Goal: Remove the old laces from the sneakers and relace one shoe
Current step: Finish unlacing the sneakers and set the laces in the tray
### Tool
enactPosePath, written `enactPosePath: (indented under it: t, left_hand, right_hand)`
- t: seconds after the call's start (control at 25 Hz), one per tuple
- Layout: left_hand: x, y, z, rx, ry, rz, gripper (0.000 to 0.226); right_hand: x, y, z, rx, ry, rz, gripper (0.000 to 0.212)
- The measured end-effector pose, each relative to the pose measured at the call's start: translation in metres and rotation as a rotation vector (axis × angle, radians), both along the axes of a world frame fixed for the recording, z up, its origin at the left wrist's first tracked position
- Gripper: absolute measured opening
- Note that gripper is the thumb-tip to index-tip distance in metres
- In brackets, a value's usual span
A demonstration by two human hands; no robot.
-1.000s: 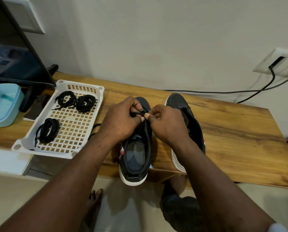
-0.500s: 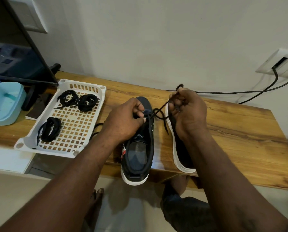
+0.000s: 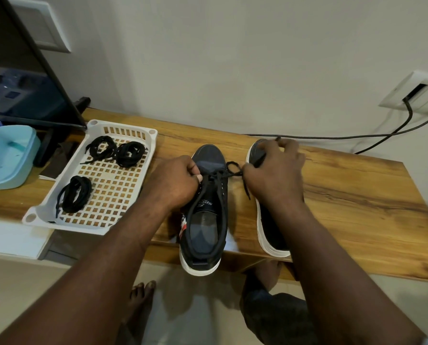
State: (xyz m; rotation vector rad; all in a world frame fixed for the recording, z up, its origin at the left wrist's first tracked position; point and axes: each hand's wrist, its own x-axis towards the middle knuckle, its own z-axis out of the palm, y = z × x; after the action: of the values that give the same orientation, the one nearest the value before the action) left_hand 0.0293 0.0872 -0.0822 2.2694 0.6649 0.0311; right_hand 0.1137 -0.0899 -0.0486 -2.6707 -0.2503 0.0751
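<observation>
Two dark sneakers with white soles sit side by side on a wooden surface, toes toward the wall. The heel of the left sneaker overhangs the near edge. Its long axis runs straight away from me. The right sneaker lies parallel, just beside it and partly hidden under my right forearm.

My left grip is closed, fingers curled onto the left eyelet edge of the left sneaker, bracing it. My right grip is narrow, thumb and finger pinching a black lace above the toe of the right sneaker, the other fingers loosely spread.

The lace crosses only the front eyelets near the toe, as far as I can tell. From there it runs rightward in a slack loop to the right grip, and a short end dangles between the two shoes. So the lace lies across the shoe's axis, not along it, and the right grip is the nearer hand to its free length. I judge the next pull should go to the right while the left grip holds the shoe down.

A white slotted tray to the left holds three coiled black laces, well apart from both grips.
</observation>
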Motion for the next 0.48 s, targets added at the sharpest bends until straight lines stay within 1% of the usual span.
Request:
enactPosePath:
  t: [0.08, 0.16, 0.28, 0.48]
  left_hand:
    - [0.000, 0.000, 0.001, 0.005, 0.010, 0.009, 0.009]
    - [0.000, 0.000, 0.004, 0.026, 0.006, 0.026, 0.009]
    - [-0.002, 0.003, 0.007, 0.069, 0.024, 0.039, 0.011]
    - [-0.004, 0.010, 0.003, 0.196, 0.084, 0.059, 0.012]
  right_hand:
    - [-0.009, 0.013, -0.003, -0.154, -0.008, 0.177, 0.053]
    - [-0.017, 0.020, -0.008, -0.255, 0.019, 0.252, 0.044]
    - [-0.018, 0.019, -0.011, -0.250, 0.011, 0.246, 0.024]
    - [-0.011, 0.016, -0.005, -0.262, 0.008, 0.216, 0.023]
